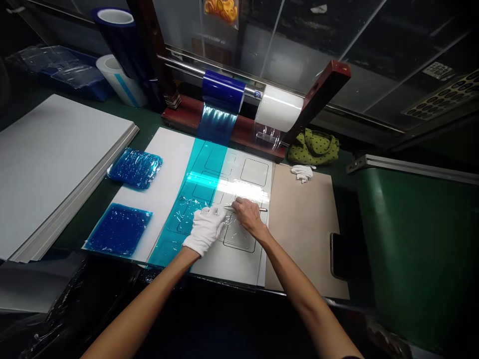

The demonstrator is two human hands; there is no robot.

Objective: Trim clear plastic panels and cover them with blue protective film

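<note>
My left hand (205, 228), in a white glove, rests with bent fingers at the right edge of a see-through turquoise film strip (209, 162). What its fingertips grip, if anything, is hidden. My bare right hand (247, 214) is closed round a slim metal pen-like tool (263, 210), whose thin tip points left toward the glove. Under both hands lies a pale sheet (209, 267) printed with rounded black outlines. Clear, wrinkled film (237, 232) shows around the fingers. The turquoise strip runs up to a blue film roll (223, 89).
A white roll (280, 107) shares the rod on a red-brown stand (318, 102). Two blue film-covered squares (119, 229) lie left, beside a sheet stack (63, 164). Brown board (303, 224), a phone (339, 256), a white glove (302, 173) and a green dotted pouch (313, 148) are right.
</note>
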